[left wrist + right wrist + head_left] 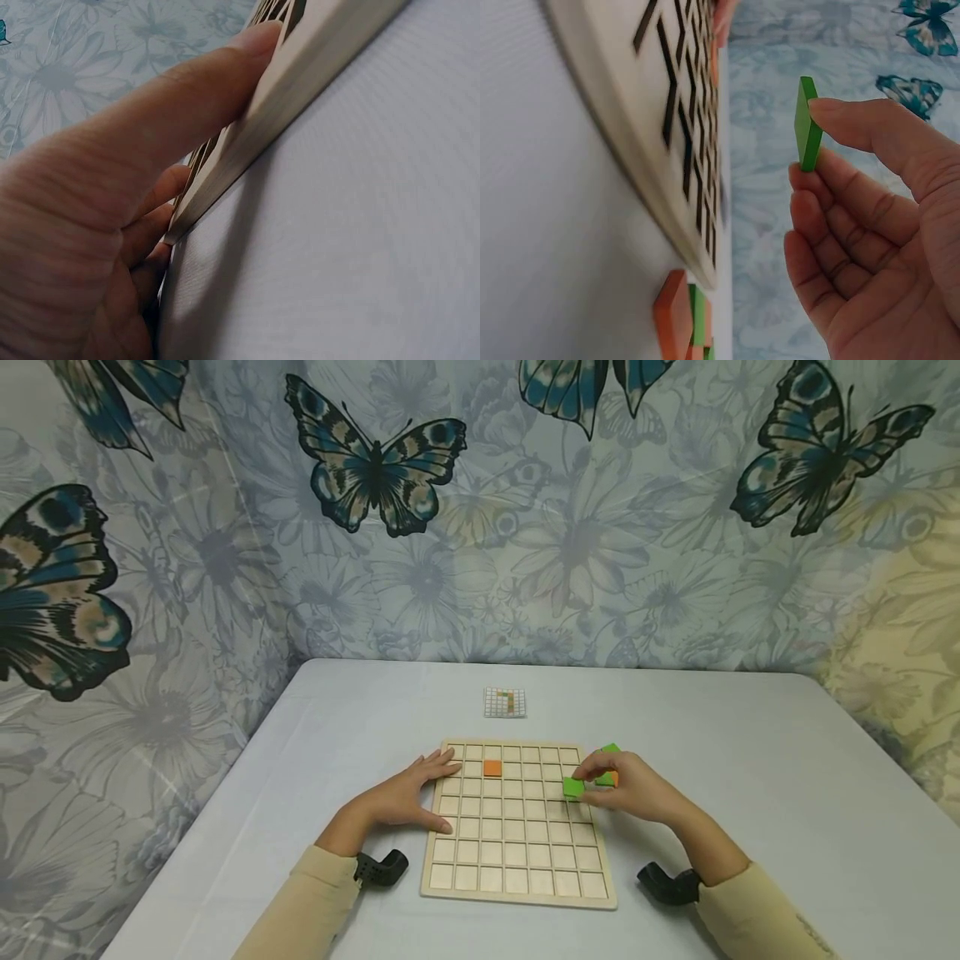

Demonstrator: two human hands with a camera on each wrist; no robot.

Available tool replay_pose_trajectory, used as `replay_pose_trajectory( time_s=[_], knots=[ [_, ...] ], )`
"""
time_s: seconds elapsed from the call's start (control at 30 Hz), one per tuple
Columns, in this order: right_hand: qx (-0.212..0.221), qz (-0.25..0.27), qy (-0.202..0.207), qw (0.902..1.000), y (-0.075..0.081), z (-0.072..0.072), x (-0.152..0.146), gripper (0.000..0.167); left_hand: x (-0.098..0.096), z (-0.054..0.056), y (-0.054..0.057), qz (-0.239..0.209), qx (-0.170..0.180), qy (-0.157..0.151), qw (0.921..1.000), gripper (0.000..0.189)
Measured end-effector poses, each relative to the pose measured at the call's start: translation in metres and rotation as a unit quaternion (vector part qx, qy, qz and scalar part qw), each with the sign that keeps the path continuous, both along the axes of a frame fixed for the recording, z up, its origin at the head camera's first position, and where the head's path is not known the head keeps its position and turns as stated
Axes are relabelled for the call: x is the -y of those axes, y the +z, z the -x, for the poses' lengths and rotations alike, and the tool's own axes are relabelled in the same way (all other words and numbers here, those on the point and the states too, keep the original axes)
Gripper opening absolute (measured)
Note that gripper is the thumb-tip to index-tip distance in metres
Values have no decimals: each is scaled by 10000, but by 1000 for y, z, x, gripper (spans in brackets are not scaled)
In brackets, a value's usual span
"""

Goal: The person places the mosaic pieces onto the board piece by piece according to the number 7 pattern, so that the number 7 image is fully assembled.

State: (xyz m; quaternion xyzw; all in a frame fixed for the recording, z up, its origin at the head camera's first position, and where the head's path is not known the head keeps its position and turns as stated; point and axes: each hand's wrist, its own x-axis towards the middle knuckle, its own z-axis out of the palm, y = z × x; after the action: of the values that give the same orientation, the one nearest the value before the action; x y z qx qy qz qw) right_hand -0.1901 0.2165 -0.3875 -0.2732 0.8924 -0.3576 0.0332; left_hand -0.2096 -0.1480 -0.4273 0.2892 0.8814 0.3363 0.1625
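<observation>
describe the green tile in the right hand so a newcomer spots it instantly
On the white table, find the pale wooden grid board. By its right edge, the person's right hand pinches a flat, square green tile between thumb and fingers. Unlike the green and orange tiles lying beside the board, this one is held.

Cream board point(515, 855) (square-gridded), green tile point(573, 788), orange tile point(492, 768), white table point(375, 706), beige sleeves point(307, 897), blue-grey wallpaper point(480, 635) patterned with flowers point(577, 542) and butterflies point(375, 472).
</observation>
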Motion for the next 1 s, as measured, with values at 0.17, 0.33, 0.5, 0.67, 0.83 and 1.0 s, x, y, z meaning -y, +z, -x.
replay_pose_trajectory(
  time_s=[0.17, 0.33, 0.5, 0.67, 0.83, 1.0],
  knots=[
    [15, 86, 99, 9999, 3, 8, 11, 21, -1, 0, 0, 36, -14, 70, 10000, 92],
    [72, 148, 121, 9998, 6, 14, 21, 21, -2, 0, 1, 16, -10, 67, 10000, 93],
    [48, 198, 212, 9996, 6, 20, 30, 21, -2, 0, 1, 9, -37, 44, 10000, 93],
    [259, 331, 322, 9986, 4, 27, 40, 23, -1, 0, 0, -7, -40, 26, 10000, 93],
    [361, 378, 373, 9979, 2, 34, 48, 24, -1, 0, 1, 1, 1, 28, 10000, 93],
    [343, 409, 413, 9977, 1, 40, 55, 24, -1, 0, 1, 10, -1, 70, 10000, 93]
  ],
)
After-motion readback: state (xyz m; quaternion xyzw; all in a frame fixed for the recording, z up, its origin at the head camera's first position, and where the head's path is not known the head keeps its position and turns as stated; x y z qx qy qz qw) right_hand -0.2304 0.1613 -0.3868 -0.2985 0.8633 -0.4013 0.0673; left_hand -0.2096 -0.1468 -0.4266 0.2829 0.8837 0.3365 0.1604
